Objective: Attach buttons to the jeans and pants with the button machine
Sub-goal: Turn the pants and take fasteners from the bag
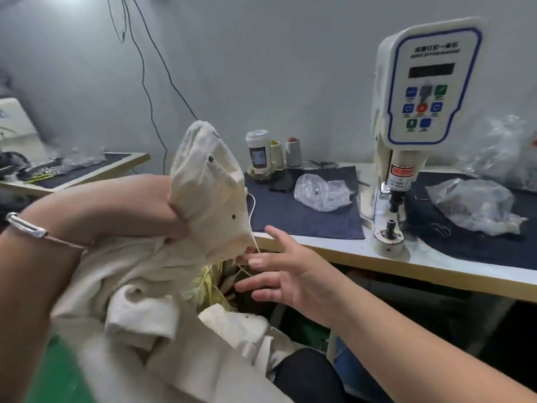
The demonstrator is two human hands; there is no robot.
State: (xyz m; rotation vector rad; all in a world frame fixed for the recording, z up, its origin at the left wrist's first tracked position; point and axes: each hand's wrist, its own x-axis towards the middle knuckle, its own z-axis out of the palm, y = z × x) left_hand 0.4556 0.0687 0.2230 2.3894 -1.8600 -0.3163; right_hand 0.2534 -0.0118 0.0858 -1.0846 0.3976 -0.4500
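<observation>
At centre frame the left hand (162,210) clamps a bunched fold of the cream pants (203,181), lifting it clear, probably to check its dark buttons. The right hand (279,274), fingers spread and holding nothing, reaches toward the dangling string (252,216); the machine (406,141) waits at right.

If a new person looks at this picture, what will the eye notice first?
First, the cream pants, bunched and lifted at centre-left in the grip of the left hand. Next, the open right hand reaching toward the fabric. Then the white button machine, standing on the table at right.
</observation>
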